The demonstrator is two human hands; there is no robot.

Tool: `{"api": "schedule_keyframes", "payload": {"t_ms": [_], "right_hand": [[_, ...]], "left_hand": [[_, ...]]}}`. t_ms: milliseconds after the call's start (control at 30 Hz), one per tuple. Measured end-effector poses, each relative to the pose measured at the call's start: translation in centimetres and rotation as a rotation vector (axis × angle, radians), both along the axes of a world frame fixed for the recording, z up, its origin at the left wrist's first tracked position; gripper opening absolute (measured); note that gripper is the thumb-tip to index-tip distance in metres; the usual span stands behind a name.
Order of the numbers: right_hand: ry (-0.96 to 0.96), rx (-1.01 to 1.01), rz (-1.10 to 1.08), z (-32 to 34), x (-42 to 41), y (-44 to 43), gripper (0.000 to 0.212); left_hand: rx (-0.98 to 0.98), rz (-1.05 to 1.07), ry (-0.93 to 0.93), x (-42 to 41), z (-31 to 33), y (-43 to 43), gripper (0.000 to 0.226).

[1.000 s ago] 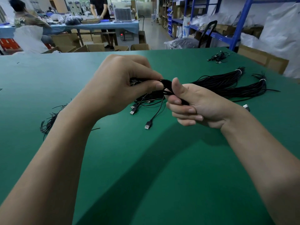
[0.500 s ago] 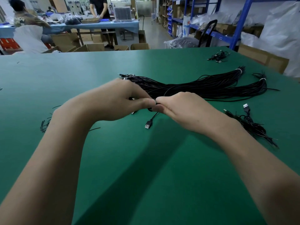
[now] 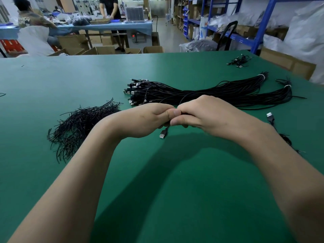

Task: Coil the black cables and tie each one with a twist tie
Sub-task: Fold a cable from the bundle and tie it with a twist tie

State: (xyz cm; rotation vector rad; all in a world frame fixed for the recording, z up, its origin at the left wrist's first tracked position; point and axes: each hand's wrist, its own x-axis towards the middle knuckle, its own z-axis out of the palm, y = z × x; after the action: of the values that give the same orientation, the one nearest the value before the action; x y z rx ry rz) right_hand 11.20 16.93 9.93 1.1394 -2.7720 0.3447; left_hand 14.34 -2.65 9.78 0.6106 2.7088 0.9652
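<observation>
Pinching together at the middle of the view, your left hand (image 3: 145,120) and right hand (image 3: 210,114) meet thumb to thumb, fingers curled tight around a black cable (image 3: 166,130). Most of that cable is buried inside your two fists. Only its USB plug (image 3: 162,135) hangs out below, just above the green table (image 3: 175,190), and a thin strand loops away behind your knuckles. Whether a twist tie is already in the pinch, you cannot tell from this angle.

By my reading, you are gathering or binding this one cable, with many more waiting. The next move calls for clamping the loops in one hand so the other can wrap a tie round the middle and twist it shut without the coil springing open.

Further out, the pile of twist ties (image 3: 84,123) lies just left of your left wrist, within easy reach. Behind your hands the big bundle of uncoiled cables (image 3: 219,92) stretches off to the right, banded near its far ends. A loose cable (image 3: 270,116) rests beside your right forearm, and a small black cluster (image 3: 240,61) sits near the far edge, too small to make out.
</observation>
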Motion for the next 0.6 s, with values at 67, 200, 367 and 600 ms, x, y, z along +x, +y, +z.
{"api": "schedule_keyframes", "payload": {"t_ms": [67, 200, 367, 600], "right_hand": [[-0.071, 0.0, -0.028, 0.3, -0.3, 0.6, 0.048], [-0.298, -0.107, -0.091, 0.4, -1.2, 1.8, 0.047], [-0.633, -0.355, -0.152, 0.4, -1.8, 4.2, 0.067], [-0.621, -1.001, -0.085, -2.4, 0.1, -1.7, 0.045]], "left_hand": [[0.011, -0.008, 0.036, -0.1, -0.1, 0.5, 0.041], [-0.019, 0.059, 0.167, -0.7, -0.5, 0.8, 0.039], [0.313, 0.353, 0.317, -0.9, -0.5, 1.0, 0.04], [0.603, 0.59, 0.356, -0.4, -3.6, 5.2, 0.036]]}}
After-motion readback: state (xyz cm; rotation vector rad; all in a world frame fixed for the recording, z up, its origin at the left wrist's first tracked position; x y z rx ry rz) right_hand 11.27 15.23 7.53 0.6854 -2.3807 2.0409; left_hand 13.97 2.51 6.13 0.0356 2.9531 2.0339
